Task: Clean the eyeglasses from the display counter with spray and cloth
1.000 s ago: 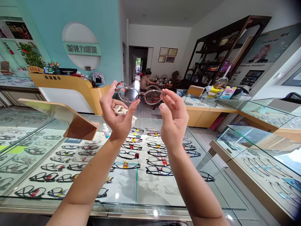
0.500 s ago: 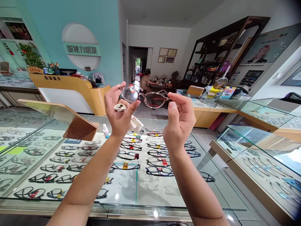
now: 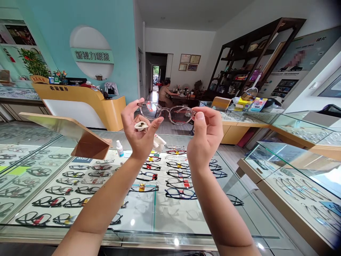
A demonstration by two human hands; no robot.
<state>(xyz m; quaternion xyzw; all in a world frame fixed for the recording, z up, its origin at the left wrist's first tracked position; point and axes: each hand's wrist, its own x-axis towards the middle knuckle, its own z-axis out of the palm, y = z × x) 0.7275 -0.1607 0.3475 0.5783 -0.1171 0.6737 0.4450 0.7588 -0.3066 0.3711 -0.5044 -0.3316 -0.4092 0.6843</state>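
Held up in front of me is a pair of eyeglasses [image 3: 165,110] with round lenses and a thin brownish frame; a red sticker shows on the left lens. My left hand [image 3: 140,133] pinches the frame's left end, and a whitish cloth [image 3: 141,126] is tucked in its curled fingers, its other end hanging past the wrist side. My right hand [image 3: 205,137] grips the right end by thumb and forefinger. Both hands are raised over a glass display case [image 3: 170,217] with rows of eyeglasses under its top.
A small white spray bottle [image 3: 119,148] stands on the case, left of my hands, near a tilted wooden-backed mirror or stand [image 3: 66,133]. More glass cases [image 3: 293,177] line the right side. Behind are a counter [image 3: 80,106], dark shelves [image 3: 245,60] and a seated person [image 3: 165,93].
The eyeglasses have shifted slightly right and turned more level, both hands moving with them. The cloth in my left hand has moved along to the right.
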